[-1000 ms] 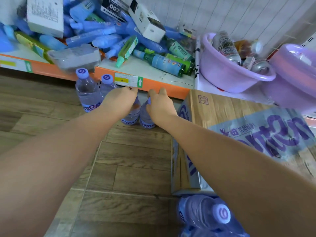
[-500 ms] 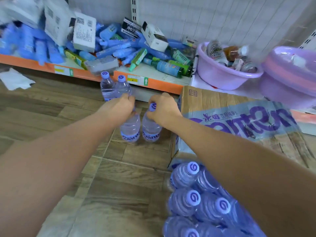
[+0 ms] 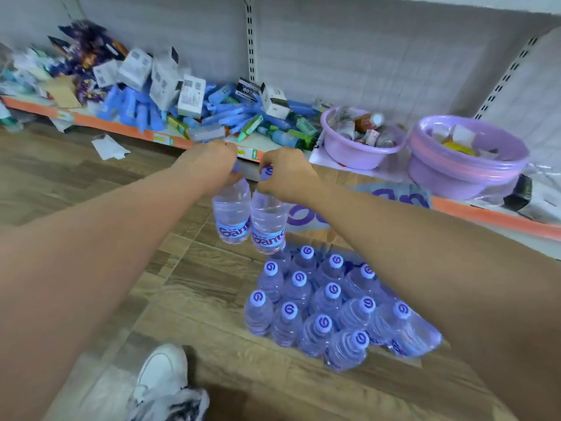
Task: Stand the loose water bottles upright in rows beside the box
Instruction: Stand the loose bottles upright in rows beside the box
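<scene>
Mostly hidden: the box sits behind the right forearm. Only a strip of cardboard top and some purple lettering show, at 1 o'clock from the standing bottles.
Caps: the left hand covers nearly all of its cap. A sliver of purple cap peeks out under the right hand.
Left hand: fingers curled round the neck of the left bottle, which hangs upright.
Right hand: fingers pinched round the neck of the right bottle, also upright and just beside the other. Whether the two bodies touch is unclear.
Standing bottles: upright in slanted rows on the floor, at 5 o'clock from the held pair. The far end is covered by the right bottle's base and the right side by the forearm, so no count is possible.
Blur: the goods heaped on the shelf are smeared and their print is unreadable.
Cut off: a white shoe at 6 o'clock is cropped by the bottom border.
Edges: the orange shelf lip runs from 10 o'clock to 3 o'clock behind the hands. On it, at 2 o'clock, are a smaller basin and a larger basin.
Open room: wood floor stretches at 9 o'clock from the rows and on toward the shoe. A paper scrap lies at 11 o'clock, near the lip.
</scene>
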